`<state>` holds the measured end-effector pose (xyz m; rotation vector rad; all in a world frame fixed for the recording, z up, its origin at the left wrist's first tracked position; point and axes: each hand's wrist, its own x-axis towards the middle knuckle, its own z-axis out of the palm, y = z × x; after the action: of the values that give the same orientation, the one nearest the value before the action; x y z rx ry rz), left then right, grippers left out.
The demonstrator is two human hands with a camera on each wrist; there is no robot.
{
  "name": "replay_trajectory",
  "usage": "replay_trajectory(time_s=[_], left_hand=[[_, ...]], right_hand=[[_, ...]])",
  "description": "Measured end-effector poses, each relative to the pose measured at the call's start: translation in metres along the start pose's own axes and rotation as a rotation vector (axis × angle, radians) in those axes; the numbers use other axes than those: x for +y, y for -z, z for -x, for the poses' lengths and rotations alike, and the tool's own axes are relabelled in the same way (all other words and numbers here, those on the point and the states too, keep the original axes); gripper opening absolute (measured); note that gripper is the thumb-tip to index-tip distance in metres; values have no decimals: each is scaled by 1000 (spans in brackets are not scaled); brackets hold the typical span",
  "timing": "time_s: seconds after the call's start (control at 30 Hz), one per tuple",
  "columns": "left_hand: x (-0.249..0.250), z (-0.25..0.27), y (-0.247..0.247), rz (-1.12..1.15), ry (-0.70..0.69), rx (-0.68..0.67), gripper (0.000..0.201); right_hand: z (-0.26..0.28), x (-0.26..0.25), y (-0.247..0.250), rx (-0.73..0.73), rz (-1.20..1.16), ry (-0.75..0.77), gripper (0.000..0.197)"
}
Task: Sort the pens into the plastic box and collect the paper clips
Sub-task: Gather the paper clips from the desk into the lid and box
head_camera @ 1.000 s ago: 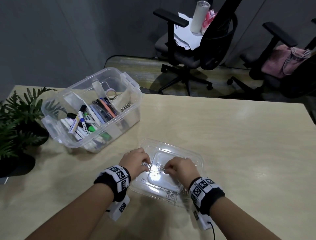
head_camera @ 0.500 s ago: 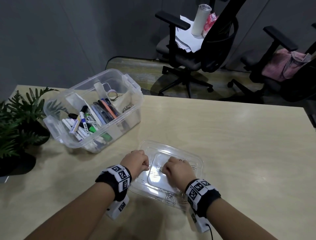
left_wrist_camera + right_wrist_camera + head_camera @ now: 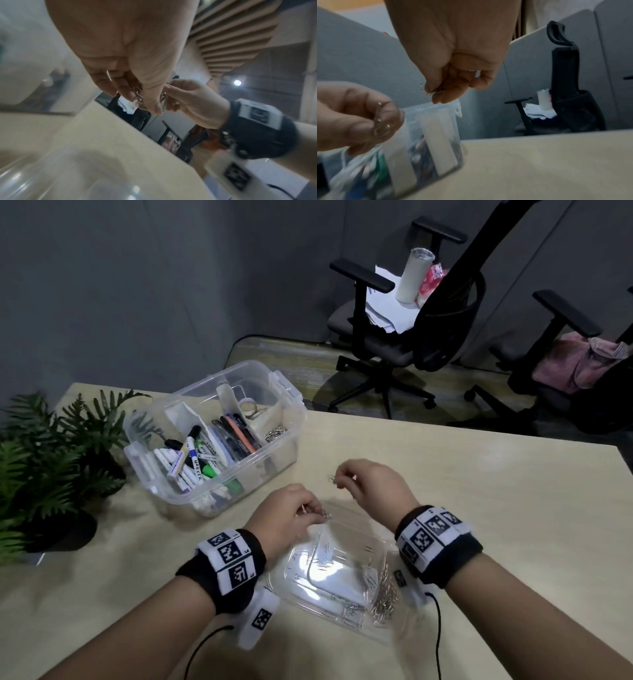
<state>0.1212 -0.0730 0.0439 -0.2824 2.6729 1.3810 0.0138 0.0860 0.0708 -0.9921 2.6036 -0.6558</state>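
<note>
- Pens and markers (image 3: 202, 455) already lie in the clear plastic box (image 3: 287, 397).
- Left hand (image 3: 286, 517) and right hand (image 3: 371, 484) each pinch silver paper clips (image 3: 331, 478).
- Many clips remain on the clear plastic lid (image 3: 342, 573).

We take this for an office. Grey partition panels (image 3: 137, 285) wall off the space behind a pale wood-look table (image 3: 479, 525). Two black swivel chairs (image 3: 411, 337) on castors stand at the far right, one stacked with loose papers (image 3: 387, 306) and a tumbler (image 3: 412, 275), the other carrying a pink bag (image 3: 575, 361). On the table a clear box (image 3: 212, 436) holds markers and pens (image 3: 202, 453), paper clips (image 3: 383, 594) lie in a clear lid, and a potted plant (image 3: 44, 460) sits at the left edge.
</note>
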Motion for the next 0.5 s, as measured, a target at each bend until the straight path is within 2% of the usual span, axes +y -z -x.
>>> replay_trajectory(time_s=[0.2, 0.3, 0.4, 0.5], left_hand=[[32, 3, 46, 91, -103, 240, 7], [33, -1, 61, 112, -94, 336, 7], [29, -13, 72, 85, -83, 369, 8], [25, -34, 80, 25, -67, 405, 6]], right_hand=[[-81, -52, 20, 202, -4, 134, 15], [-109, -60, 8, 172, 42, 103, 15], [-120, -57, -6, 100, 120, 77, 22], [-120, -50, -8, 137, 31, 73, 25]])
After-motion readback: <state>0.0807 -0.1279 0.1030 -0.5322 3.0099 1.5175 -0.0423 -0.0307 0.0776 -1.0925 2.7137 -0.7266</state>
